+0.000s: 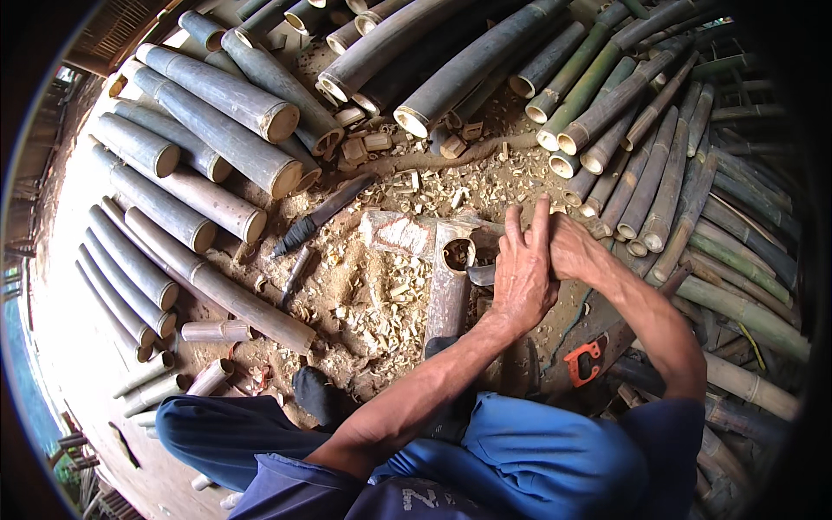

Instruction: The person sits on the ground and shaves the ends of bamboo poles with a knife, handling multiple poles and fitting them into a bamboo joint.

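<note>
My left hand (523,276) and my right hand (574,248) are pressed together right of the middle, the left partly over the right. A knife's short metal blade (481,276) juts out leftward from beneath my left hand; its handle is hidden in the hands. Both hands look closed around it, though the right fingers are mostly covered. The blade's tip meets the side of a bamboo tube (448,299), just below its open, hollow end. This tube slants up from between my feet and leans on a crosswise piece of bamboo (399,232) with a scraped, pale patch.
Cut bamboo tubes (212,165) lie in rows at left, and more bamboo poles (641,165) fan out at right. A large knife with a dark wrapped handle (299,232) and a smaller tool (296,276) lie among shavings (381,295). An orange-handled saw (584,362) rests right of my knee.
</note>
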Tool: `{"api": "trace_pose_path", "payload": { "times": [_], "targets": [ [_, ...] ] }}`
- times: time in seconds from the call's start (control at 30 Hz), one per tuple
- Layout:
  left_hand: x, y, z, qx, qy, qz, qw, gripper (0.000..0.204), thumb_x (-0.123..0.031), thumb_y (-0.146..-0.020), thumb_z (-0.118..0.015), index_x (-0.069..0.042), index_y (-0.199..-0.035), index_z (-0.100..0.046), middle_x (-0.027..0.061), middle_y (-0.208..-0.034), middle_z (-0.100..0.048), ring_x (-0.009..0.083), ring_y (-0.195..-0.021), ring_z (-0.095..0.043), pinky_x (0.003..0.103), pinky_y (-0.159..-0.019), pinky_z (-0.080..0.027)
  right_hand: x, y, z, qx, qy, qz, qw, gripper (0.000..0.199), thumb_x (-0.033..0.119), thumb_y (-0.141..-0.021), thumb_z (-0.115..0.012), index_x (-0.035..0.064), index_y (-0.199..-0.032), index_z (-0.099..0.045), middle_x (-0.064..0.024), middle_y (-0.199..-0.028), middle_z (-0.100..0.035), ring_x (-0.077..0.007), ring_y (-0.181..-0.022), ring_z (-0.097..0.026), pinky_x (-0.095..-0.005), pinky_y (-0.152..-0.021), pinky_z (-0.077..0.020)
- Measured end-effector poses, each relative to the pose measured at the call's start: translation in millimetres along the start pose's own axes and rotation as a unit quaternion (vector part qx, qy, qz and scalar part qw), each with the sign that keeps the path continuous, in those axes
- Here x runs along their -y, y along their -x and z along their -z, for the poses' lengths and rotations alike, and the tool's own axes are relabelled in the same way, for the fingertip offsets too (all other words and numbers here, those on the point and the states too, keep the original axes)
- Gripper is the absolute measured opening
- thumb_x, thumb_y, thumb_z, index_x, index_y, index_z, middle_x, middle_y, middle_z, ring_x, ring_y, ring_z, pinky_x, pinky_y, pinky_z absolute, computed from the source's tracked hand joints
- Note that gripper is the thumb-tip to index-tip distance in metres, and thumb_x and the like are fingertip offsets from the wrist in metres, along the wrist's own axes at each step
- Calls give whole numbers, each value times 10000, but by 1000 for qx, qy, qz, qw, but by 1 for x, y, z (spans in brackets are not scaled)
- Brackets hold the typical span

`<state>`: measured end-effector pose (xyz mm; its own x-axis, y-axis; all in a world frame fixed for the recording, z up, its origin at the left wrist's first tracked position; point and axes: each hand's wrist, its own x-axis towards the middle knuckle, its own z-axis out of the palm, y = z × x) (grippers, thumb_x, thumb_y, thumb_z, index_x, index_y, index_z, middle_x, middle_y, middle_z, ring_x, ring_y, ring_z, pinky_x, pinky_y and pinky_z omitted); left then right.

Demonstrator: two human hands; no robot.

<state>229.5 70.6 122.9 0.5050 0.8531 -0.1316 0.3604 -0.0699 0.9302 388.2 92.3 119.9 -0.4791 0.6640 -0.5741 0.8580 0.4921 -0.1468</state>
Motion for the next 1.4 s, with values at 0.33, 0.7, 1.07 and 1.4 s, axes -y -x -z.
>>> {"api": "trace_pose_path", "payload": {
  "times": [0.33, 0.7, 1.07, 1.4],
  "targets": [
    [3, -4, 9, 290, -185, 24, 939, 1216, 14, -651, -813, -226, -1624, -124, 368, -1535, -277, 496, -1120, -636, 464, -926, -578, 60, 17, -73, -23, -393, -182, 901, 655, 130, -842, -671, 113, -1378, -296, -131, -1082, -590, -214, -1000, -651, -358, -817, -580],
    [9, 12, 11, -20, 78, -7, 997, 1174, 41, -639, -779, -123, -1613, -143, 342, -1481, -273, 551, -1355, -361, 533, -1133, -393, 18, -6, 10, -88, -139, 39, 986, 246, 166, -774, -716, -9, -939, -664, -209, -782, -692, -363, -745, -691, -449, -713, -575],
    [19, 13, 46, 330, -99, -31, 938, 1184, -55, -615, -775, -215, -1628, -184, 358, -1440, -434, 491, -1229, -576, 462, -1076, -485, 89, 2, -74, -29, -470, -223, 854, 434, 193, -840, -695, 33, -1233, -606, -232, -1084, -683, -355, -990, -676, -446, -844, -555],
    [9, 18, 41, 99, -8, 0, 995, 1040, -97, -640, -810, -83, -1552, -312, 325, -1334, -473, 495, -1143, -601, 476, -1016, -522, 33, -3, -15, 17, -282, -33, 959, 457, 223, -872, -703, 55, -1281, -588, -202, -1133, -675, -309, -1047, -659, -420, -889, -546]
  ]
}}
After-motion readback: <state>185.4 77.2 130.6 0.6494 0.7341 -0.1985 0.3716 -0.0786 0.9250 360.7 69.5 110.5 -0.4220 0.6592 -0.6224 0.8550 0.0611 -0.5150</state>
